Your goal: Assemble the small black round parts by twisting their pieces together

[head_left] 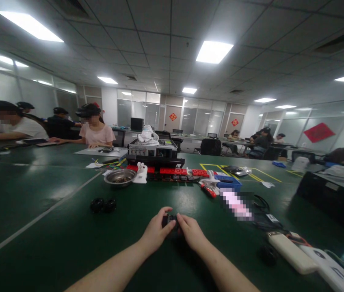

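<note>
My left hand (pixel 156 230) is closed around a small black part (pixel 168 220), held just above the green table. From the other side, my right hand (pixel 191 232) pinches the same part between thumb and fingers. Its exact kind is too small and too covered to make out. On the left of the table stand two black round pieces (pixel 103 205) that look like small wheels, side by side. A metal bowl (pixel 120 177) with small loose pieces in it sits beyond them.
Ahead lie a red strip (pixel 199 172), a red-handled screwdriver (pixel 210 191) and a blue bin (pixel 231 183). Cables (pixel 265 202) and a cream power bank (pixel 292 252) lie to the right. A co-worker (pixel 97 132) sits across the table at the left.
</note>
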{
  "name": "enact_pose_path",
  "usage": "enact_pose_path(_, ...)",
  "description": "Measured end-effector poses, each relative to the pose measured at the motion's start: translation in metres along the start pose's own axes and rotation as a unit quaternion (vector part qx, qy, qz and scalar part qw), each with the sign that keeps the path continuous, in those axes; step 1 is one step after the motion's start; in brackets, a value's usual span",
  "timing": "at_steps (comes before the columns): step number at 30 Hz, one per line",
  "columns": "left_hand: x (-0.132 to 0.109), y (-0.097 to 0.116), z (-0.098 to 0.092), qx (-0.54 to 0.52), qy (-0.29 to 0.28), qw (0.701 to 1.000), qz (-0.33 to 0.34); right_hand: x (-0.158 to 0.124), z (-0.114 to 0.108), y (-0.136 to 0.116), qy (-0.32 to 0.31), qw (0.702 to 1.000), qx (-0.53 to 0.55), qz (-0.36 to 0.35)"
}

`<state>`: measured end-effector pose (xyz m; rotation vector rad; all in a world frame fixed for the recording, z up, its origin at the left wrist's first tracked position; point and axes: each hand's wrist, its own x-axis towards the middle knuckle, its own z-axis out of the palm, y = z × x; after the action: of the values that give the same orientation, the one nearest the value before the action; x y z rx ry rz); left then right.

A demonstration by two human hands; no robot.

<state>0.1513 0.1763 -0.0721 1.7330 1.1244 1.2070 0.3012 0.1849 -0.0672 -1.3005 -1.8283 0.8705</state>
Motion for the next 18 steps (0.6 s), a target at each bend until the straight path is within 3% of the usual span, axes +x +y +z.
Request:
enact_pose_path(3, -0.002, 0.004, -0.001, 0.015, 0.003, 1.0, 0.015, -0.001, 0.0, -0.002, -0.003, 1.0, -0.008, -0.013)
enact_pose_path(6, 0.001, 0.002, 0.0, -0.037, 0.006, 0.999, -0.03, -0.003, -0.002, -0.008, -0.013, 0.998, -0.027, -0.061)
enact_pose_path(10, 0.005, -0.003, 0.0, -0.109, -0.013, 0.99, -0.085, -0.008, -0.005, -0.016, 0.019, 0.993, -0.049, -0.103)
enact_pose_path(14, 0.007, -0.004, -0.001, -0.144, -0.023, 0.985, -0.095, -0.01, -0.006, -0.019, 0.032, 0.992, -0.05, -0.111)
enact_pose_path(18, 0.003, 0.0, -0.001, -0.116, 0.011, 0.99, -0.078, -0.007, -0.003, -0.014, 0.035, 0.996, -0.009, -0.076)
